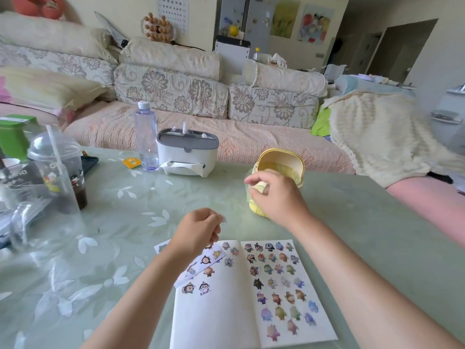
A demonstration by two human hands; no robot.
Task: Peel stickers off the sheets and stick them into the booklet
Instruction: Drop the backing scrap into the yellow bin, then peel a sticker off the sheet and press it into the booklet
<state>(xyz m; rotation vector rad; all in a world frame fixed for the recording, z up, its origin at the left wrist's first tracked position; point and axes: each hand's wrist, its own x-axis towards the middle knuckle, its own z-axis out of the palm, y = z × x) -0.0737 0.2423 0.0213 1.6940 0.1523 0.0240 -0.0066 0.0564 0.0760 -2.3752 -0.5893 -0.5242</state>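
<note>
Single head-worn view, forward and down, close over the table [352, 222]

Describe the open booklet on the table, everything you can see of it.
The booklet lies open and flat on the green floral table, near its front edge. It is thin, with plain white paper pages. The right page is nearly filled with rows of small cartoon stickers. The left page carries only a few, in its upper half. A sticker sheet lies slanted across its upper-left corner. The left page's lower edge runs out of frame.
</note>
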